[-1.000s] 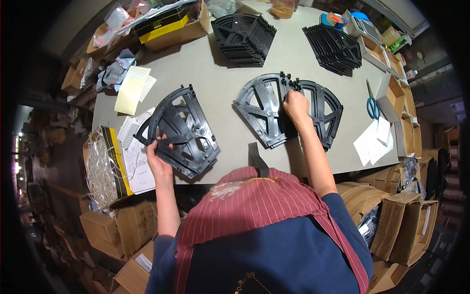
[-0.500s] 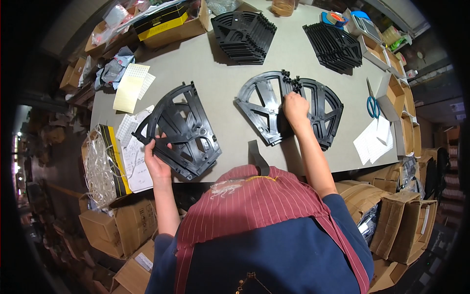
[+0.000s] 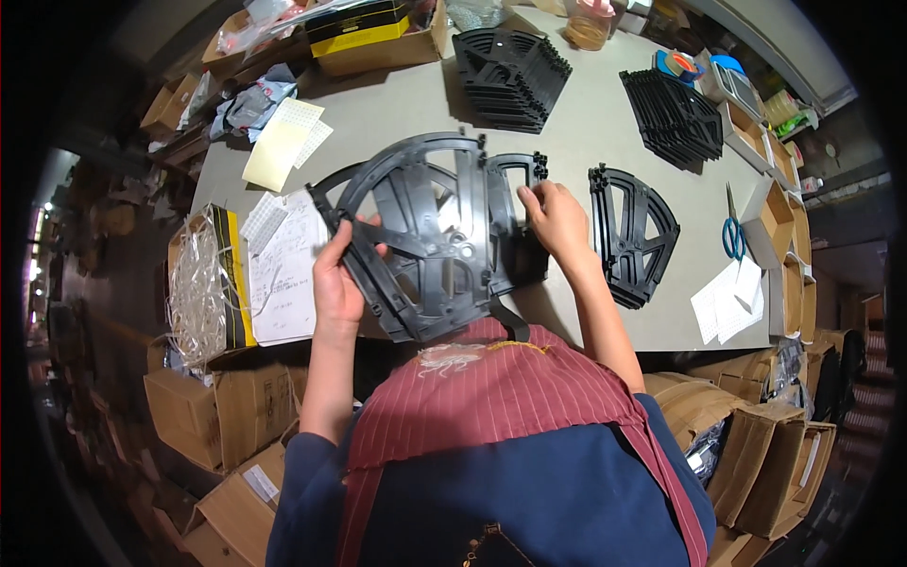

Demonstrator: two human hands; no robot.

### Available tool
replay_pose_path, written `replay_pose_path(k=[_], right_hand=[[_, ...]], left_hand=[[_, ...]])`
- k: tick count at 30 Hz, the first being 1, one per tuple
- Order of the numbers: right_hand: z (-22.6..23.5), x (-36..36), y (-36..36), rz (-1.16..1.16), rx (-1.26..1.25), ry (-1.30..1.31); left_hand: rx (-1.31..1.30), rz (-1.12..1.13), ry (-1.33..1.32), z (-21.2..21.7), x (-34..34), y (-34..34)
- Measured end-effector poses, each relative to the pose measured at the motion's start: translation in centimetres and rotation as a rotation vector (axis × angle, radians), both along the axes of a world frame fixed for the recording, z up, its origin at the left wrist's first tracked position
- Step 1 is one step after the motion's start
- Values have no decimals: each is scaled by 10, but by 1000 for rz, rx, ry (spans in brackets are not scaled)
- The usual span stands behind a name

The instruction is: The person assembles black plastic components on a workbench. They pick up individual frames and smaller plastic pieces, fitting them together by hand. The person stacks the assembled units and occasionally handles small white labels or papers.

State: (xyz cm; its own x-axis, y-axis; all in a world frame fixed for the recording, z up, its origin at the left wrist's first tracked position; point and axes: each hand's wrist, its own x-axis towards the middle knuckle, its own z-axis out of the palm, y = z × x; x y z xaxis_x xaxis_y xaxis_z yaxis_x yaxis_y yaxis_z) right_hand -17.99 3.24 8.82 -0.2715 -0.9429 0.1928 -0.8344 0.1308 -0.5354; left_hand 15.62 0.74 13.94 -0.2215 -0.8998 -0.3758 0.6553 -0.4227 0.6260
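Observation:
Raised over the near part of the table, black fan-shaped plastic frames [image 3: 416, 236] are in my left hand [image 3: 338, 283], its fingers closed round their left edge. My right hand [image 3: 556, 222] pinches the upper right edge of another black fan-shaped frame [image 3: 515, 175], which lies partly behind the ones on the left. How far the two overlap or touch is hidden. Just right of my right hand, a further fan-shaped frame [image 3: 641, 241] rests on the table; whether it is one piece or several stacked I cannot tell.
Two stacks of black frames [image 3: 510, 80] [image 3: 673, 118] stand at the back. Right are scissors [image 3: 733, 236], paper sheets [image 3: 732, 302] and open cardboard trays [image 3: 770, 222]. Left lie label sheets [image 3: 283, 142], a written page [image 3: 288, 274] and a box of clear strips [image 3: 198, 288].
My left hand has brought its frames rightward and up. My right hand has drawn one frame leftward, away from the frame left lying at the right. The view has shifted slightly.

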Motion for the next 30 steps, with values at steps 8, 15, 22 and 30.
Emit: replay_pose_path(k=[8, 15, 22, 30], right_hand=[[21, 15, 11, 115, 46, -752], [6, -26, -13, 74, 86, -924], [-43, -32, -28, -13, 175, 254], [45, 36, -15, 358, 230, -736]], left_hand=[[-70, 38, -154, 11, -42, 15], [-226, 332, -245, -6, 24, -11], [-331, 442, -238, 22, 64, -12], [-100, 207, -48, 9, 6, 8]])
